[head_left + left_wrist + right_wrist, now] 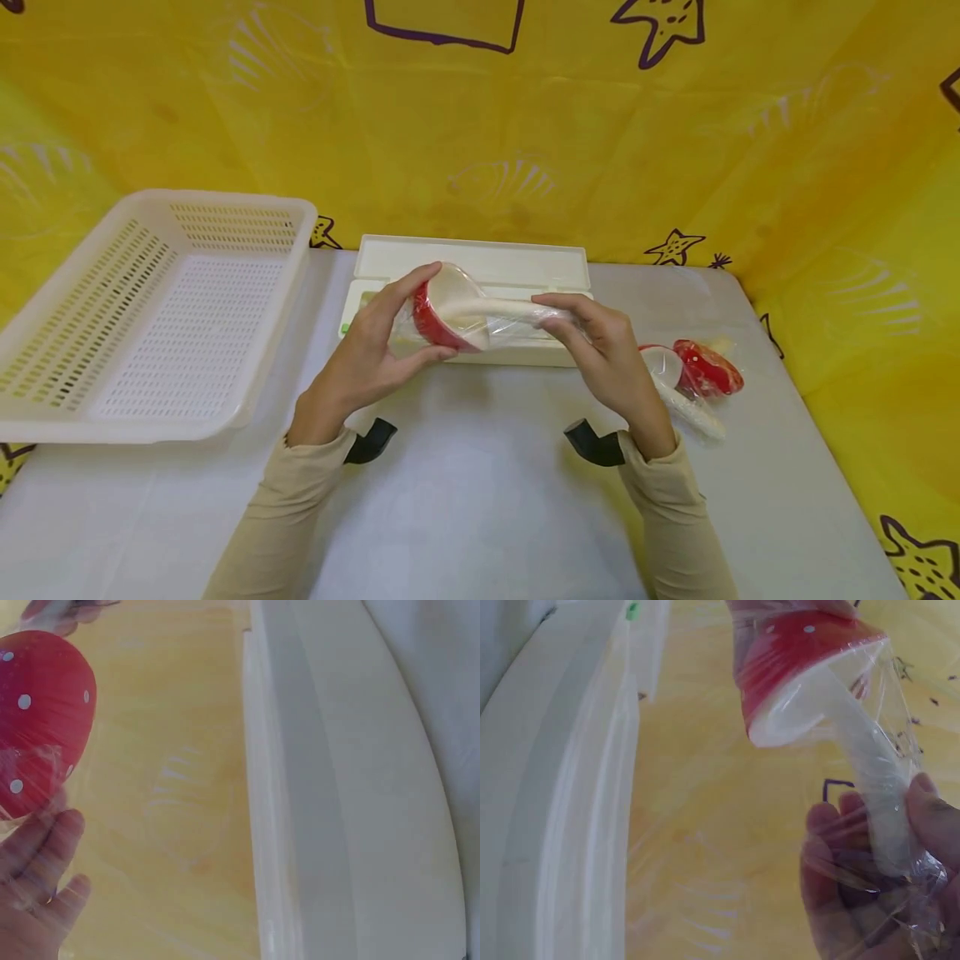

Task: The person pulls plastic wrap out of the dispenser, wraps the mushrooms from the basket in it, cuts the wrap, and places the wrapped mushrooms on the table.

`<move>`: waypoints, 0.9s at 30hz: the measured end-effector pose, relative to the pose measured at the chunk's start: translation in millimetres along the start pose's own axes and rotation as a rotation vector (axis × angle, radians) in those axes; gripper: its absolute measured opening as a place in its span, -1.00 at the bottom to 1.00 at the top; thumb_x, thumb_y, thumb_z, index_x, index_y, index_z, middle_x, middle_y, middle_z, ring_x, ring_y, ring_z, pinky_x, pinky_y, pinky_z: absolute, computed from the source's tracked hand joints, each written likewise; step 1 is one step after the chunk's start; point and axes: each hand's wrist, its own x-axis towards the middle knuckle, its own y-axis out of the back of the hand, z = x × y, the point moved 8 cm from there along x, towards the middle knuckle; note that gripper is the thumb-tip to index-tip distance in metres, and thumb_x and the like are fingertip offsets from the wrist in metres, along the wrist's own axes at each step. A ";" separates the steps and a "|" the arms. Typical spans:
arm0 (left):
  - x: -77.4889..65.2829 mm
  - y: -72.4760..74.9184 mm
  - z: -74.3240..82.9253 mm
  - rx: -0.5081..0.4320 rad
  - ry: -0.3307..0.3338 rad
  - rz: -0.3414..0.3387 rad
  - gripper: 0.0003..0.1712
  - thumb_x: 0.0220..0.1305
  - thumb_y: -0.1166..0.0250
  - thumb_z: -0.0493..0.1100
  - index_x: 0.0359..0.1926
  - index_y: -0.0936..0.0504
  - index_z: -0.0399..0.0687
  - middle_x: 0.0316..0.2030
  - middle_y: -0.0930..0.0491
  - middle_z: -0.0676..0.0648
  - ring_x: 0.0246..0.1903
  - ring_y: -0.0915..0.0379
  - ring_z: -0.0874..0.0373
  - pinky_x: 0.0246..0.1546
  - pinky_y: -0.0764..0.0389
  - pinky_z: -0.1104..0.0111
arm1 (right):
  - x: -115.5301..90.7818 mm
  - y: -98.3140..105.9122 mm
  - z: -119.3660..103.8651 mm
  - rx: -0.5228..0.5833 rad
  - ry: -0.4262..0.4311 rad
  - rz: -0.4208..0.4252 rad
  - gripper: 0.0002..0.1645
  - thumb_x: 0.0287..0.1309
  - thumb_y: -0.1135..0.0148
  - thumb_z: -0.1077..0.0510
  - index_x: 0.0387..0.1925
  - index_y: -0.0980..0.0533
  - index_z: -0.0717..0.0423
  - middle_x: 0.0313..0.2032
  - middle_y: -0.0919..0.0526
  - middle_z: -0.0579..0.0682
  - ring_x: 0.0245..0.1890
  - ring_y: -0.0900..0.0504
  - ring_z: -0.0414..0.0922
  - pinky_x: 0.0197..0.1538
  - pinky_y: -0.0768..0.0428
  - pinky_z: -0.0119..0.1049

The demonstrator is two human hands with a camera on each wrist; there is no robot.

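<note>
A mushroom-shaped ladle (457,304), with a red outer bowl, cream inside and white handle, is held sideways above the table, wrapped in clear plastic film. My left hand (367,354) grips its bowl between thumb and fingers. At the other end, my right hand (600,337) pinches the handle and the film gathered round it. White dots mark the red bowl (45,720) in the left wrist view. In the right wrist view the film is stretched around the handle (862,754). Behind the ladle stands a white lidded box (472,262), its lid raised, its middle partly hidden.
To the left is a large white slotted basket (273,358). On the right of the grey-white tabletop (480,500) lie film-wrapped red and white pieces (705,367), one with a white handle (690,410). A yellow patterned cloth (480,108) hangs behind and at the right.
</note>
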 end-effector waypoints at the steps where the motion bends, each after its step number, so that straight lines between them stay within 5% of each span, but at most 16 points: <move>1: -0.3 0.0 0.6 0.001 0.007 -0.014 0.10 -0.08 -0.61 -0.15 0.47 -0.22 0.01 0.35 -0.41 -0.09 0.32 -0.36 0.03 0.38 -0.34 0.07 | -0.5 0.1 0.5 0.002 -0.010 -0.016 -0.63 0.16 -0.28 0.42 0.03 -0.60 0.27 -0.31 -0.72 0.10 -0.43 -0.43 -0.33 -0.31 -0.43 -0.54; 8: -8.3 -5.7 -5.1 0.020 0.173 -0.218 0.02 0.04 -0.55 0.02 0.48 -0.21 0.17 0.34 -0.43 -0.03 0.24 -0.45 0.03 0.26 -0.48 0.03 | -5.1 -6.2 12.1 -0.036 -0.161 -0.241 -0.68 0.27 -0.25 0.27 0.05 -0.59 0.16 -0.09 -0.74 0.03 -0.22 -0.69 -0.18 -0.03 -0.63 -0.40; 16: -20.1 -20.2 -18.4 -0.011 0.394 -0.446 -0.01 0.09 -0.46 0.25 0.47 -0.14 0.37 0.06 -0.62 0.07 -0.01 -0.54 0.16 0.11 -0.55 0.10 | -14.4 -21.7 32.1 -0.040 -0.286 -0.481 -0.76 0.31 -0.25 0.15 -0.01 -0.59 0.07 -0.15 -0.70 -0.03 -0.19 -0.59 -0.11 -0.04 -0.58 -0.30; 27: -35.1 -41.3 -34.4 -0.033 0.499 -0.611 -0.02 0.16 -0.44 0.10 0.44 -0.09 0.01 -0.02 -0.62 -0.04 -0.12 -0.53 0.13 0.06 -0.53 0.16 | -30.3 -55.6 63.7 0.042 -0.342 -0.741 -0.77 0.34 -0.21 0.19 -0.04 -0.51 0.20 -0.11 -0.71 0.08 -0.08 -0.66 -0.11 0.04 -0.58 -0.33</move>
